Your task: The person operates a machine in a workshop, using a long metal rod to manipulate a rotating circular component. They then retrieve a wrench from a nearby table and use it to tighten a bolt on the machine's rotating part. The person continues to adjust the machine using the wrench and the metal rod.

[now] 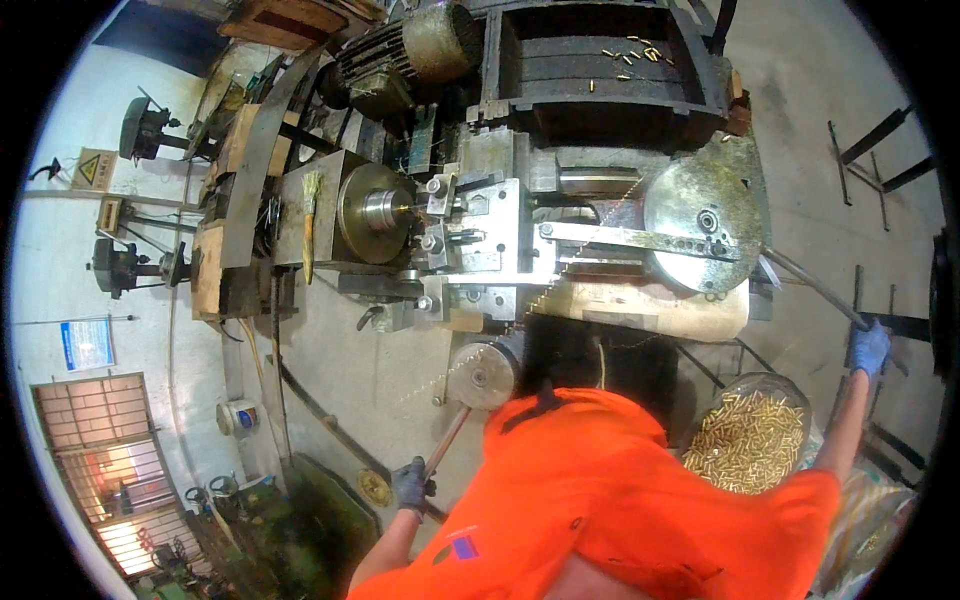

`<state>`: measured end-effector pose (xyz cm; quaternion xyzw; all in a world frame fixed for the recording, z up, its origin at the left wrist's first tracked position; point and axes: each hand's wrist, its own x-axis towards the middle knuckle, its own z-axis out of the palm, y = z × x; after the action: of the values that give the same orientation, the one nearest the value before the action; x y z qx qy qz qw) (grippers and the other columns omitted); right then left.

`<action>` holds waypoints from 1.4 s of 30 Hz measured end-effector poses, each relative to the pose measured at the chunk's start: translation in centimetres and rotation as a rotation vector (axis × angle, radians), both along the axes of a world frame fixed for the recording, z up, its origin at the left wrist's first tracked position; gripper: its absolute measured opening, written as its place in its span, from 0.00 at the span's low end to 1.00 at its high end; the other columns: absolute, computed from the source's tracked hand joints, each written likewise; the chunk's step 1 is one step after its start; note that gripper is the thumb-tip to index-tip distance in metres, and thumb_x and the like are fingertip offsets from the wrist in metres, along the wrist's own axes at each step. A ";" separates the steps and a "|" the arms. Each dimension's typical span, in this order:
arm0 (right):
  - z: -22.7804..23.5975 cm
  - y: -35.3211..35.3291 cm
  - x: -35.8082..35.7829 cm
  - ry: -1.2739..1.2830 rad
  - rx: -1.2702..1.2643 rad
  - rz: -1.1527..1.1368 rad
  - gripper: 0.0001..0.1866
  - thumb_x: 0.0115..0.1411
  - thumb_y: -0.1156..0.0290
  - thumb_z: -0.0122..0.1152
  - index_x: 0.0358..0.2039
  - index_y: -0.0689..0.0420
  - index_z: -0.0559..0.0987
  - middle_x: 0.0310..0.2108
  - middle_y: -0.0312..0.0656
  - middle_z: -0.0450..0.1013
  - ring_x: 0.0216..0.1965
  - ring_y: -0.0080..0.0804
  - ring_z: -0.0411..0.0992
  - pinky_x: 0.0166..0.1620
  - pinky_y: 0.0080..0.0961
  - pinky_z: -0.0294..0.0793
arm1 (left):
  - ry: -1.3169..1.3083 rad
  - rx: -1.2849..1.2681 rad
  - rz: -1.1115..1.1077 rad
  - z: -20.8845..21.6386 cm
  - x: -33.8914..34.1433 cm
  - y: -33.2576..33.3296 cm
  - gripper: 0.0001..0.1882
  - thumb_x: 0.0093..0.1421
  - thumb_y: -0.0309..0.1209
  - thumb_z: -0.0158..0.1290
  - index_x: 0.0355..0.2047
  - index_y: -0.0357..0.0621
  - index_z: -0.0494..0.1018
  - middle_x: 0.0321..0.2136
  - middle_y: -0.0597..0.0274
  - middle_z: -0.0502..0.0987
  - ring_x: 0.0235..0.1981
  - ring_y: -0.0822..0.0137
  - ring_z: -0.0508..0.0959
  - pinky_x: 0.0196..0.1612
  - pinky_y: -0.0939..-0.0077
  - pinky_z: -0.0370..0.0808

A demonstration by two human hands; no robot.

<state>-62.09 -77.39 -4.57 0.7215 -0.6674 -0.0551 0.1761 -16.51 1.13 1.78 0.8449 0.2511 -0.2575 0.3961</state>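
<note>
My left hand (410, 486), in a grey glove, is closed around the end of a reddish lever (448, 439) that runs up to a round metal hub (480, 377). Over on the right, my right hand (870, 349), in a blue glove, grips a long metal lever (812, 284) reaching to a large steel disc (690, 190). A flat link bar (630, 237) joins that disc to a metal slide block (495, 228). Facing the block is a round spindle (380, 209) with a small brassy tip. A thin, beaded golden strand (560, 275) crosses the machine diagonally.
Small brass cylindrical pieces fill a basin (793, 392) beside my right arm. More lie in a dark metal tray (610, 108) at the back, near an electric motor (410, 55). A brush (309, 230) rests on the spindle housing. A white bucket (238, 418) stands left.
</note>
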 end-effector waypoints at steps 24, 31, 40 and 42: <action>2.2 14.3 -0.6 -0.124 -0.030 0.082 0.17 0.49 0.52 0.57 0.29 0.54 0.79 0.26 0.50 0.75 0.29 0.49 0.74 0.32 0.40 0.70 | -0.156 0.207 -1.067 1.1 4.7 -9.4 0.16 0.55 0.43 0.52 0.30 0.42 0.76 0.23 0.46 0.75 0.26 0.50 0.76 0.29 0.62 0.70; 0.4 13.1 -6.4 -0.176 0.154 -0.062 0.16 0.52 0.54 0.56 0.32 0.52 0.79 0.28 0.50 0.75 0.30 0.50 0.73 0.33 0.39 0.70 | -0.169 0.094 -1.032 0.5 4.8 -8.7 0.14 0.54 0.38 0.57 0.31 0.38 0.76 0.18 0.52 0.75 0.19 0.68 0.73 0.26 0.70 0.70; 0.2 14.4 -6.8 -0.226 0.114 -0.111 0.18 0.48 0.53 0.58 0.29 0.56 0.79 0.30 0.52 0.75 0.34 0.52 0.73 0.38 0.41 0.71 | -0.187 0.123 -1.072 0.8 4.7 -9.2 0.15 0.55 0.41 0.55 0.32 0.40 0.76 0.19 0.48 0.75 0.20 0.60 0.76 0.27 0.68 0.70; -0.1 14.4 -7.2 -0.235 0.137 -0.162 0.17 0.47 0.54 0.59 0.29 0.56 0.80 0.30 0.52 0.75 0.34 0.51 0.73 0.38 0.41 0.71 | -0.173 0.119 -1.064 0.7 4.7 -9.2 0.16 0.55 0.42 0.55 0.32 0.40 0.76 0.19 0.49 0.75 0.21 0.60 0.76 0.27 0.67 0.70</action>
<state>-69.26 -62.94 -4.63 0.6771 -0.7341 -0.0294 0.0421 -11.83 -8.03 2.44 0.8944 -0.2307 -0.3374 0.1816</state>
